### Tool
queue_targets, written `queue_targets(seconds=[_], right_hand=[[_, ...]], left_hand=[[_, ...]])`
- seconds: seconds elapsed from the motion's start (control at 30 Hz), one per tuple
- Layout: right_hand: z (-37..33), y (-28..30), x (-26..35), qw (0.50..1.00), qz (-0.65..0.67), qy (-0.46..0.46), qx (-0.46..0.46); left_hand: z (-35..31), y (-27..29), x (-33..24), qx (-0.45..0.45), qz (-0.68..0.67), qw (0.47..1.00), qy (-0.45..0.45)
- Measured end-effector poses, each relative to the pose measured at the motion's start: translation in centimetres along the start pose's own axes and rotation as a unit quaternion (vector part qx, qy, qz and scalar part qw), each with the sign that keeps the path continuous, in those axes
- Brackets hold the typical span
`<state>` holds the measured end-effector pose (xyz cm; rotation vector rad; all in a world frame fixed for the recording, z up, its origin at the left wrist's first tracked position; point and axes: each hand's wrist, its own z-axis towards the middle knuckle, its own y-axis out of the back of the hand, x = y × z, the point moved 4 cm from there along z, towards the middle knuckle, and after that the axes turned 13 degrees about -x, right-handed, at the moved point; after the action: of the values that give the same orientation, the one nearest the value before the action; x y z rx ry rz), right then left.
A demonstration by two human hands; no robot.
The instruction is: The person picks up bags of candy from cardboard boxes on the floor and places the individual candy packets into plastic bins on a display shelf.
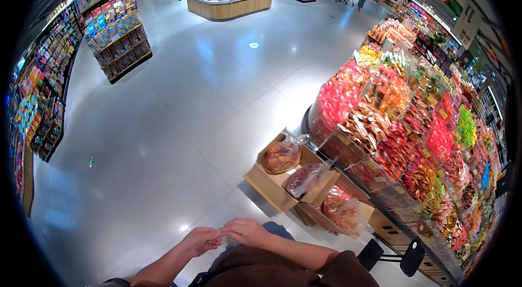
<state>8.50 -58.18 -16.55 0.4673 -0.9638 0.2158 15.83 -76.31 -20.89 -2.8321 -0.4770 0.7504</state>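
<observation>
Head view: a person's left hand (204,239) and right hand (244,231) meet low in front of the body, over the pale tiled floor (163,151) of a brightly lit shop. The left's fingers are curled close with the thumb drawn in, the right's arched over with the tips turned toward the left's; a pale glint shows where they meet, though whether either hand has hold of anything cannot be told. Ahead and to the right, apart from the fingers, an open cardboard box (262,189) holds a rounded bag of sweets (281,157) and a dark red bag (302,180). Beside it, a second box (315,217) holds a clear bag of red sweets (339,205), both boxes at the foot of a heaped candy display (375,145). The right hand is the nearer to both boxes. The dark red bag's long axis slants from lower left to upper right, its fuller end roughly toward the hands and its loose, clear neck toward the display.
</observation>
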Motion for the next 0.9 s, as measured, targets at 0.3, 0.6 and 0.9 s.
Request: queue_targets(seconds=[0.3, 0.6, 0.9], right_hand=[[16.7, -5.9, -13.0, 0.976, 0.008, -0.214, 0.036], [40.4, -8.0, -29.0, 0.954, 0.124, -0.273, 0.003], [57.1, 5.2, -41.4, 0.913, 0.042, -0.385, -0.127]], left_hand=[[8.7, 6.8, -19.8, -0.004, 0.17, 0.974, -0.152], [19.1, 7.4, -46.6, -0.096, 0.552, 0.745, -0.361], [32.6, -3.3, -71.0, 0.082, 0.613, 0.698, -0.36]])
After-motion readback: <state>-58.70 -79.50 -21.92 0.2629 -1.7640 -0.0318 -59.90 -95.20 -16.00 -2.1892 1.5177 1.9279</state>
